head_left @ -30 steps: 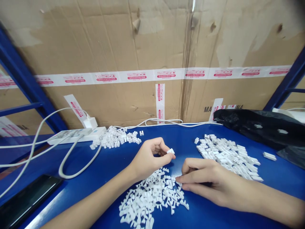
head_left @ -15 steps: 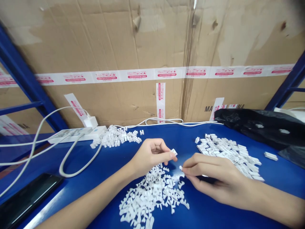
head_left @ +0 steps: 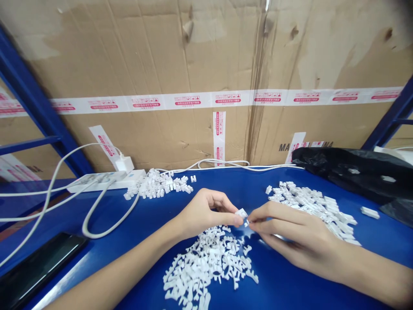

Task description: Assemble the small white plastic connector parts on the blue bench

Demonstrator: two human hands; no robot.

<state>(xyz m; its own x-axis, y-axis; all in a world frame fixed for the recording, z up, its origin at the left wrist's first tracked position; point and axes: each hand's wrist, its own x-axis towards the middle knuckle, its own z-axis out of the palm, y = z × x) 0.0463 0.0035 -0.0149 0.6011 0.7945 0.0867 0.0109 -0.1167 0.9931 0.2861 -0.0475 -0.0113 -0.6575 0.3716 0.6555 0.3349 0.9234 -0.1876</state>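
My left hand (head_left: pixel 209 213) pinches a small white block (head_left: pixel 241 212) between thumb and fingers. Close against it on the right, my right hand (head_left: pixel 290 234) holds a tiny white piece (head_left: pixel 247 223) at its fingertips. The two pieces are very near each other; whether they touch cannot be made out. Below the hands spreads a pile of small curved white pieces (head_left: pixel 206 267). Behind my right hand is a heap of longer white blocks (head_left: pixel 312 204). A third pile, of small white clips (head_left: pixel 161 184), sits at the back left.
A white power strip (head_left: pixel 97 181) with a plug and looping cables lies at the left. The black phone (head_left: pixel 45 267) is at the front left. At the back right is a black plastic bag (head_left: pixel 348 172), with one white block (head_left: pixel 370 212) before it. Cardboard (head_left: pixel 161 137) stands behind the blue table.
My hands have come closer together, bringing the small white piece up to the white block. The whole view has shifted slightly.
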